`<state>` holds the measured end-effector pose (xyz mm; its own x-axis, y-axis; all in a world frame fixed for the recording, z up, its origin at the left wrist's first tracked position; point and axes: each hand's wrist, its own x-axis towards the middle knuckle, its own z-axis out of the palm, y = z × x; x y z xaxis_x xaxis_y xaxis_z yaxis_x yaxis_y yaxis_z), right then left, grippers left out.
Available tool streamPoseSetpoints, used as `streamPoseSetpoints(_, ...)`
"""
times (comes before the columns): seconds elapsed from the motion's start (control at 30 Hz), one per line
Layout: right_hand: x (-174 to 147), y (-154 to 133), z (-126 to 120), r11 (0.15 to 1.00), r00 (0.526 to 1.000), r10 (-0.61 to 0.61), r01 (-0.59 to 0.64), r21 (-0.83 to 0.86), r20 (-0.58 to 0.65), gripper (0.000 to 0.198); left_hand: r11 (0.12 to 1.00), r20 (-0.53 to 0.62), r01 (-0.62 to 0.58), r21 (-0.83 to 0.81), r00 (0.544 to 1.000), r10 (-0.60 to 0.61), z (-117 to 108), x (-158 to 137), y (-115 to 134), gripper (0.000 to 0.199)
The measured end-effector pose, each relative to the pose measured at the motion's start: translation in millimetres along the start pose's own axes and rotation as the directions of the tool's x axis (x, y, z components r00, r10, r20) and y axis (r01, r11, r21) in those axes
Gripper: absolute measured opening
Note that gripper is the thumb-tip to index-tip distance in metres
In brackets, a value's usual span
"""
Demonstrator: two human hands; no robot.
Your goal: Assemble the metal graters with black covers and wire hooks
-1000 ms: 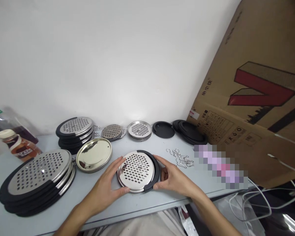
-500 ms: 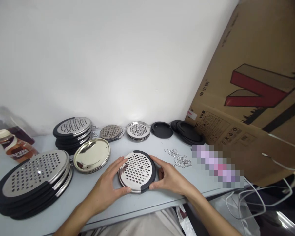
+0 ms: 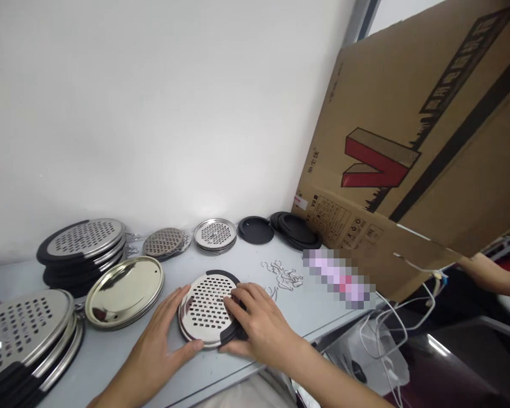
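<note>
A round metal grater (image 3: 207, 311) with a black cover around its right side lies on the table in front of me. My left hand (image 3: 161, 334) curves round its left edge, fingertips at the far rim and thumb on the near rim. On the other side, my right hand (image 3: 255, 323) grips the black-covered edge, its fingers over the top and its thumb at the near rim. Small metal hooks (image 3: 284, 276) lie scattered beyond my right hand. Left of the grater, a pile of shiny gold-toned round plates (image 3: 125, 292) stands close to my left hand.
Stacks of covered graters (image 3: 87, 241) stand at the left. Along the wall sit loose grater discs (image 3: 164, 242), a small stack of rimmed ones (image 3: 215, 235) and black round covers (image 3: 256, 229). A big cardboard box (image 3: 378, 226) and white cables (image 3: 403, 334) border the right. Another person's arm (image 3: 495, 275) shows far right.
The view has swung to the right. My right hand has shifted from the grater's outer rim to on top of its black edge. My left hand stays at the left side.
</note>
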<state>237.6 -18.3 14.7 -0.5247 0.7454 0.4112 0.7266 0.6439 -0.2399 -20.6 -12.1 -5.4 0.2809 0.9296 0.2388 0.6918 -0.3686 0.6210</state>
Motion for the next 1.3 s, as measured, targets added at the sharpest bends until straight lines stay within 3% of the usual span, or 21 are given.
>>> streamPoseSetpoints(0.17, -6.4, 8.4, 2.5, 0.997, 0.995, -0.016, 0.023, 0.073, -0.103, 0.056, 0.958, 0.008, 0.069, -0.277, 0.998, -0.069, -15.5, 0.2, 10.1, 0.078)
streamPoseSetpoints(0.23, -6.5, 9.1, -0.1, 0.981, 0.985, 0.060, -0.027, 0.194, -0.165, 0.044, 0.933, -0.035, 0.056, -0.356, 0.997, -0.074, -16.8, 1.4, 14.0, 0.074)
streamPoseSetpoints(0.3, -3.9, 8.8, -2.9, 0.922, 0.952, 0.228, -0.144, 0.359, -0.204, 0.035, 0.929, -0.067, 0.036, -0.369, 0.996, -0.065, -14.3, 3.4, 16.9, 0.069)
streamPoseSetpoints(0.4, 3.4, 10.3, -4.2, 0.704, 0.893, 0.447, -0.307, 0.640, -0.063, 0.033, 0.944, -0.093, 0.004, -0.329, 0.995, -0.036, -8.0, 5.8, 18.0, 0.061)
streamPoseSetpoints(0.5, 9.5, 16.0, 0.6, 0.425, 0.881, 0.437, -0.379, 0.822, 0.180, 0.040, 0.947, -0.090, 0.013, -0.321, 0.995, -0.044, -5.1, 5.7, 16.1, 0.055)
streamPoseSetpoints(0.57, 11.0, 20.3, 5.6, 0.340, 0.860, 0.431, -0.435, 0.833, 0.273, 0.044, 0.949, -0.075, 0.039, -0.313, 0.995, -0.066, -5.4, 5.0, 14.1, 0.052)
streamPoseSetpoints(0.6, 11.0, 21.8, 7.6, 0.349, 0.847, 0.439, -0.467, 0.812, 0.298, 0.045, 0.950, -0.066, 0.056, -0.308, 0.995, -0.080, -5.6, 4.9, 12.9, 0.051)
streamPoseSetpoints(0.67, 10.4, 22.9, 9.3, 0.454, 0.830, 0.480, -0.511, 0.730, 0.283, 0.043, 0.948, -0.053, 0.085, -0.307, 0.993, -0.106, -5.4, 5.4, 10.2, 0.050)
streamPoseSetpoints(0.77, 10.0, 20.4, 6.0, 0.672, 0.852, 0.504, -0.490, 0.556, 0.142, 0.037, 0.942, -0.045, 0.092, -0.324, 0.993, -0.112, -3.1, 7.9, 6.8, 0.047)
streamPoseSetpoints(0.83, 10.4, 18.8, 3.3, 0.754, 0.869, 0.489, -0.466, 0.463, 0.077, 0.033, 0.945, -0.053, 0.074, -0.318, 0.994, -0.096, -1.5, 9.9, 5.5, 0.044)
streamPoseSetpoints(1.13, 8.2, 20.2, 10.2, 0.812, 0.874, 0.485, -0.463, 0.356, 0.031, 0.024, 0.977, -0.050, 0.053, -0.209, 0.997, -0.065, 0.2, 12.3, 0.9, 0.037)
streamPoseSetpoints(1.3, 8.9, 44.0, -6.8, 0.796, 0.869, 0.491, -0.474, 0.377, 0.056, 0.027, 0.992, -0.058, 0.062, -0.112, 0.996, -0.069, -0.6, 10.4, -1.1, 0.033)
